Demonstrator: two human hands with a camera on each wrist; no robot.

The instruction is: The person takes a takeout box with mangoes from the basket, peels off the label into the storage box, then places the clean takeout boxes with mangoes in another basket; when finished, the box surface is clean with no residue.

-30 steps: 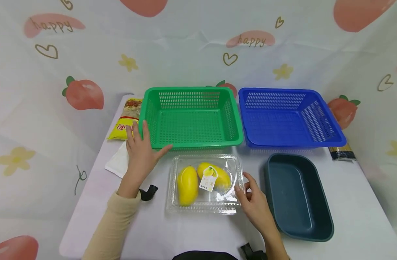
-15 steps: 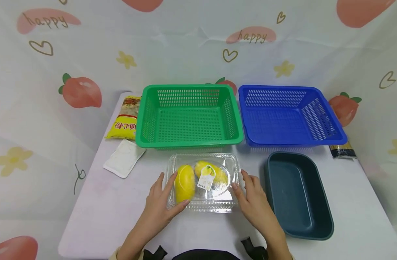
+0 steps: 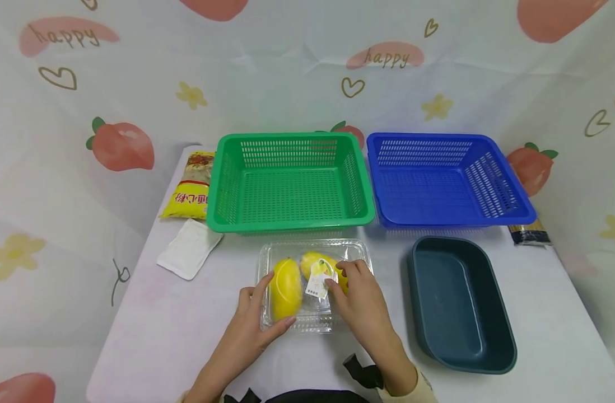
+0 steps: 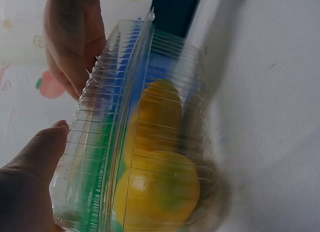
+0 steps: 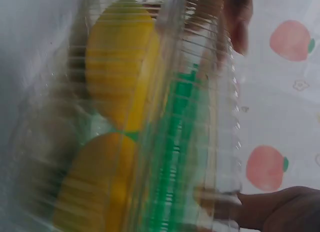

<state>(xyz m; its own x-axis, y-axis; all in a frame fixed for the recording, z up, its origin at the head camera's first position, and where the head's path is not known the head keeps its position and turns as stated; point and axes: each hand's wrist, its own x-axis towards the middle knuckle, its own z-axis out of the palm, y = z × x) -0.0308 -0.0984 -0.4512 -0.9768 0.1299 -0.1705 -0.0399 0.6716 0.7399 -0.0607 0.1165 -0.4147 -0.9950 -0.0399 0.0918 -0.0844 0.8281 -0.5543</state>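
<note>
A clear plastic clamshell box (image 3: 320, 322) lies on the table in front of the person. Inside are two oval yellow fruits that look like mangoes: one upright at the left (image 3: 285, 291), one slanting behind the label. A white label (image 3: 316, 286) with a yellow fruit picture sits on the lid. The left hand (image 3: 252, 319) rests at the box's left front corner, thumb and forefinger spread along its edges. Above the lid, the right hand (image 3: 365, 308) has its bent thumb and forefinger at the label's right side, a gap showing between their tips. Both wrist views see the ribbed box side.
Behind the box stand a green basket (image 3: 289, 228) and a blue basket (image 3: 448, 220). A dark teal tub (image 3: 417, 305) is at the right. At the left lie a yellow food bag (image 3: 189, 196) and a white packet (image 3: 189, 249). A black-and-gold packet (image 3: 530, 234) lies partly under the blue basket.
The left hand has come from beside the green basket down to the box's left corner. The right hand has moved from the box's right edge inward over the lid to the label.
</note>
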